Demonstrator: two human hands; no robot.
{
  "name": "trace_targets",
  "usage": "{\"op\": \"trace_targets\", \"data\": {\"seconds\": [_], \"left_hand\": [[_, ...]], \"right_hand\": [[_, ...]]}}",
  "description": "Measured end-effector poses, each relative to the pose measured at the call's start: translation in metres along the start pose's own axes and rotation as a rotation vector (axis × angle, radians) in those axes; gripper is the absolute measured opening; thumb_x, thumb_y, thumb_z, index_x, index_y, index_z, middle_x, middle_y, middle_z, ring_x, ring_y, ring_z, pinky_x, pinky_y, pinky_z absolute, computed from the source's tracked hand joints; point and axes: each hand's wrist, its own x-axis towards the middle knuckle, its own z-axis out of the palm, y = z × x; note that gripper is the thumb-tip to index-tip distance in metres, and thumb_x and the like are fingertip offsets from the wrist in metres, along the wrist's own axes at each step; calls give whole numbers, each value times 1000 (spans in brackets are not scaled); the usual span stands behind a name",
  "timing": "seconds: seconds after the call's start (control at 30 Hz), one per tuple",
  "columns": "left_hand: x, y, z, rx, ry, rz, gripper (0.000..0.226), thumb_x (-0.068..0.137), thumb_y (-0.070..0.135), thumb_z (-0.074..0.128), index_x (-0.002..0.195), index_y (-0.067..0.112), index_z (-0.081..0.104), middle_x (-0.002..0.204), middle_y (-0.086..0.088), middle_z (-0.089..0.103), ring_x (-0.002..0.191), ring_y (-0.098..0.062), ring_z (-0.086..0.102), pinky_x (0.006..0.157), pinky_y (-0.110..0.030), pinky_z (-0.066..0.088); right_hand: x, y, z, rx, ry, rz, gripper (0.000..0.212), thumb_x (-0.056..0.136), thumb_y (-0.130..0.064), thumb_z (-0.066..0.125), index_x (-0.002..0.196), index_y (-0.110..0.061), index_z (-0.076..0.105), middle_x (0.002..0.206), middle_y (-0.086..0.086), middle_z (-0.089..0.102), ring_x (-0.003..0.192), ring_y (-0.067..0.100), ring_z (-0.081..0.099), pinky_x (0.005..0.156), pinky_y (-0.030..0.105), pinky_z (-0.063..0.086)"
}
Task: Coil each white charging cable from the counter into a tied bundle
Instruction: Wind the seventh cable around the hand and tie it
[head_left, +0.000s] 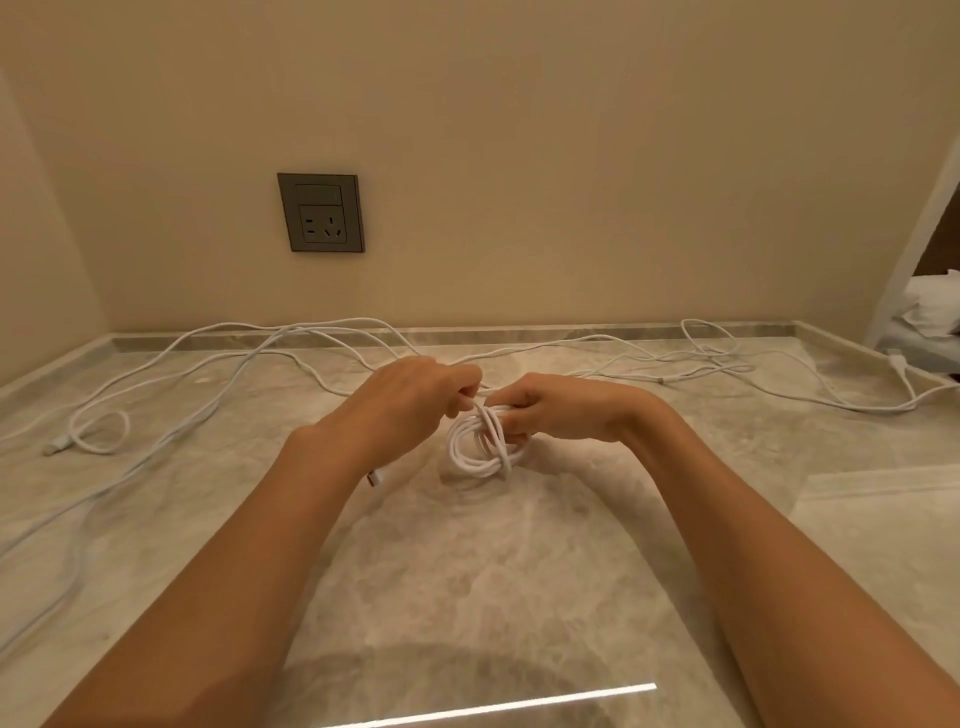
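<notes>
A: Biggest first?
B: Plain beige wall (519, 130) across the top half. Counter (467, 571) fills the lower half: glossy veined beige stone with a low raised lip along the back.
A: Arms?
B: Both bare forearms come in from the bottom corners and angle inward, meeting at centre frame. The wrists are bent, so the hands face each other.
A: Cables?
B: Loose cables (98, 451), thin, white and round, sprawl along the back of the counter from far left to far right. There's one small loop at mid left.
A: Hands?
B: Left hand (410, 400) is knuckles up, fingers curled, pinching a strand right at the top of the coil. Right hand (550, 410) has its fingers curled round the coil's upper right side, gripping the bunched turns.
A: Where's the coil?
B: Coil (478, 467) is at centre frame, between the two hands and hanging below them. It's several smooth white turns in a rough ring, with a few strands wrapped across its right side. Its top is up in both grips. Its bottom is low over the counter, and I can't tell if it touches.
A: Anything smaller?
B: Socket (321, 213), a dark grey square plate, on the wall at upper left. Plug (375, 477), a white cable end, pokes out just under the left wrist, left of the coil.
</notes>
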Motion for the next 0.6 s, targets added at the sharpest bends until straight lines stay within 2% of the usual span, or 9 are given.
{"op": "trace_targets", "data": {"seconds": [0.07,0.13,0.17,0.23,0.27,0.37,0.47,0.53,0.6], "left_hand": [[0,-1,3,-75,-36,-44,20,92,4,45,82,20,40,68,10,45,74,-22,46,64,-34,38],[2,-2,4,-116,-14,-40,12,94,9,45,85,17,47,78,-3,56,79,-27,52,71,-42,44],[3,-4,5,-142,4,-28,12,95,15,43,88,13,53,81,-10,60,81,-30,53,72,-44,44],[4,-4,4,-199,45,7,34,92,29,36,91,6,61,81,-14,64,78,-32,54,70,-41,43],[3,-4,5,-234,66,27,37,90,29,36,90,4,63,81,-14,65,77,-32,55,69,-39,42],[2,-3,5,-360,48,3,22,94,12,44,96,4,64,89,-11,68,84,-31,60,74,-38,43],[1,-1,9,-420,-28,-46,27,91,26,46,108,14,63,97,-3,67,89,-23,60,81,-35,46],[0,-5,16,-374,-111,-72,16,90,23,49,87,17,63,80,5,61,83,-21,56,74,-31,43],[-2,-9,19,-245,-189,-120,29,91,14,48,64,26,49,72,8,55,79,-20,54,71,-30,41]], "right_hand": [[-1,5,2,80,-27,-7,29,98,-12,44,90,12,57,76,8,43,72,21,35,67,24,32],[-2,8,2,200,-48,-25,29,99,-11,40,103,11,59,79,6,50,71,13,43,70,20,38],[-3,10,2,276,-59,-42,27,99,-9,38,102,5,61,74,0,53,67,7,44,69,17,39],[-4,12,0,419,-80,-87,28,98,-5,34,91,-8,61,62,-13,51,59,1,44,66,15,40],[-4,13,0,490,-83,-109,31,98,-2,33,87,-10,61,58,-14,51,56,0,45,64,14,41],[-2,13,5,675,-52,-161,46,96,4,35,79,-16,73,54,-9,51,54,0,50,62,13,46],[3,13,10,775,25,-198,28,89,-7,46,90,-14,73,66,9,48,63,7,53,67,16,48],[4,10,8,871,129,-214,16,90,-9,45,93,-5,61,60,6,48,61,7,53,65,16,48],[4,6,2,978,267,-234,12,95,-11,44,89,-7,53,49,-6,43,52,4,46,60,17,44]]}}
